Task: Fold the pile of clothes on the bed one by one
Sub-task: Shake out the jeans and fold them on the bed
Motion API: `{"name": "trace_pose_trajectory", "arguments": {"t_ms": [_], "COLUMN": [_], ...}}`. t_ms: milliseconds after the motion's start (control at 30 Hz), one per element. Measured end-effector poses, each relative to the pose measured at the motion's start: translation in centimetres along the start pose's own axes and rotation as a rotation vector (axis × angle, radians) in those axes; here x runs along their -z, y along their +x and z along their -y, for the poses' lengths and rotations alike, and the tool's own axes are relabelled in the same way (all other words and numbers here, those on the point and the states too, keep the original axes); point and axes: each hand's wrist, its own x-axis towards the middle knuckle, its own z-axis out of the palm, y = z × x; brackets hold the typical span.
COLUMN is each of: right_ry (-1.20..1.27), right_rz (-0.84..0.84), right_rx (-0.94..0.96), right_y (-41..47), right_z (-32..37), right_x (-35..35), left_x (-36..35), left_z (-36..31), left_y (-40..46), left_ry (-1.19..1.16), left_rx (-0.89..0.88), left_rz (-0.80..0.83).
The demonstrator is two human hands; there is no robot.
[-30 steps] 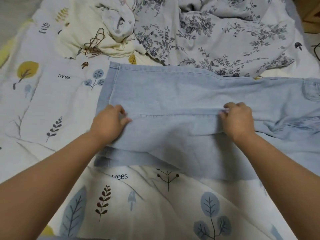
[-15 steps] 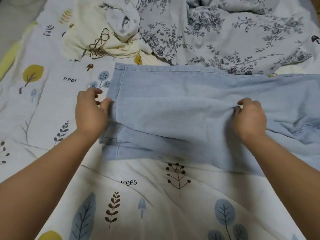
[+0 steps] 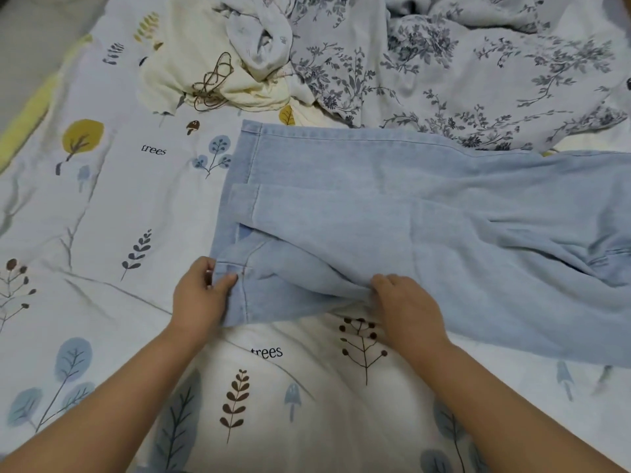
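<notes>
Bed under white sheet printed with trees and leaves (image 3: pixel 102 206); unfolded pile, cream knit top (image 3: pixel 191 73) and grey floral fabric (image 3: pixel 461 73), at far edge. Pale blue denim trousers (image 3: pixel 392 213) spread mid-bed, legs lying unevenly. Left hand (image 3: pixel 201 298) pinches hem corner of near leg; right hand (image 3: pixel 406 308) grips near edge, bunched. Risk: uneven pull skews legs, traps crease under fold. Trousers just beyond both hands, running off right
</notes>
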Motion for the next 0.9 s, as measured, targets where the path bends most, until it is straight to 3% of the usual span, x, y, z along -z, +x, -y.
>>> {"name": "trace_pose_trajectory", "arguments": {"t_ms": [133,200,267,367,533,633,733,900], "right_ry": [0.111,0.124,0.098,0.080,0.169,0.210,0.250,0.282], "right_rz": [-0.169,-0.447,-0.595,-0.600,-0.558,-0.562,-0.581,-0.524], "right_rx": [0.011,0.170,0.352,0.387,0.267,0.228,0.217,0.322], "right_y": [-1.9,-3.6,-5.0,-6.1,-6.9,-7.2,-7.2,-8.6], "right_z": [1.9,2.4,2.9,3.5,4.4,4.6,4.6,4.1], "right_x": [2.0,2.1,1.6,0.9,-0.1,0.0,0.7,1.2], "left_x": [3.8,6.0,7.5,8.5,8.1,5.8,4.7,8.8], "left_z": [-0.2,0.4,1.4,2.5,3.0,2.2,1.5,2.7], "left_y": [-1.1,-1.7,-2.6,-4.0,-4.7,-4.9,-4.6,-6.1], "left_ry": [-0.207,-0.263,-0.254,-0.245,-0.242,-0.177,-0.182,-0.467], "left_rx": [-0.085,-0.091,-0.080,-0.009,0.183,0.291,0.304,0.176], "left_rz": [0.035,0.010,-0.074,-0.147,0.191,0.235,0.193,0.199]}}
